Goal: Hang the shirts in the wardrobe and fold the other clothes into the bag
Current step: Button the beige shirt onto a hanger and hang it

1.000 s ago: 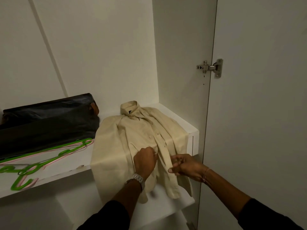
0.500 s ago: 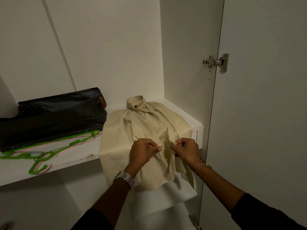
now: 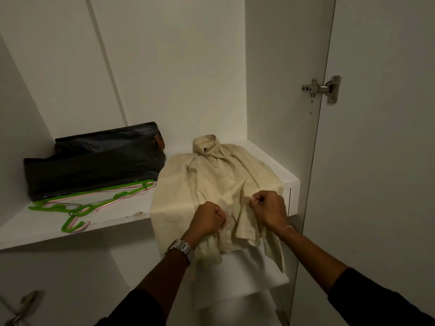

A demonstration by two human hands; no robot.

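Observation:
A cream button-up shirt (image 3: 211, 182) lies face up on the white wardrobe shelf (image 3: 117, 215), its collar toward the back wall and its hem hanging over the front edge. My left hand (image 3: 208, 221) pinches the shirt's front placket near a button. My right hand (image 3: 269, 209) pinches the opposite front edge just to the right. A dark bag (image 3: 94, 158) lies on the shelf to the left of the shirt. Green and pink hangers (image 3: 91, 201) lie in front of the bag.
The open wardrobe door (image 3: 376, 161) stands at the right, its metal hinge (image 3: 322, 88) on the side panel. A lower white shelf (image 3: 247, 274) juts out under the shirt's hem. Another hinge (image 3: 23, 307) shows at the bottom left.
Both hands have moved up the shirt's front and drawn apart a little, still pinching the two front edges. The camera has tilted down and shifted, showing more of the lower shelf.

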